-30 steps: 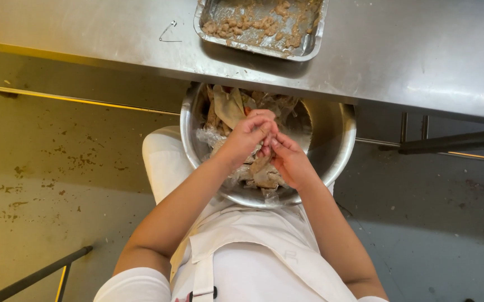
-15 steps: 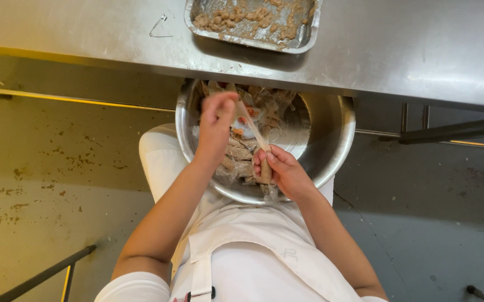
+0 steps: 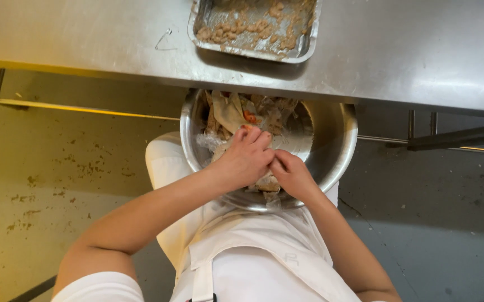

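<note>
Left hand (image 3: 246, 158): we curl our fingers down over scraps (image 3: 236, 114) in the steel bowl (image 3: 334, 140).
Right hand (image 3: 291, 174): pinching a scrap beside it.
Bowl: on our lap, below the counter (image 3: 409, 50) edge.

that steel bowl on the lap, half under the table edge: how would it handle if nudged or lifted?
The steel bowl likely tips easily: round-bottomed, resting on the lap, not a flat surface. Smooth metal probably slips. Husks and scraps piled on one side may shift its balance. Both hands, left and right, are inside it.
</note>
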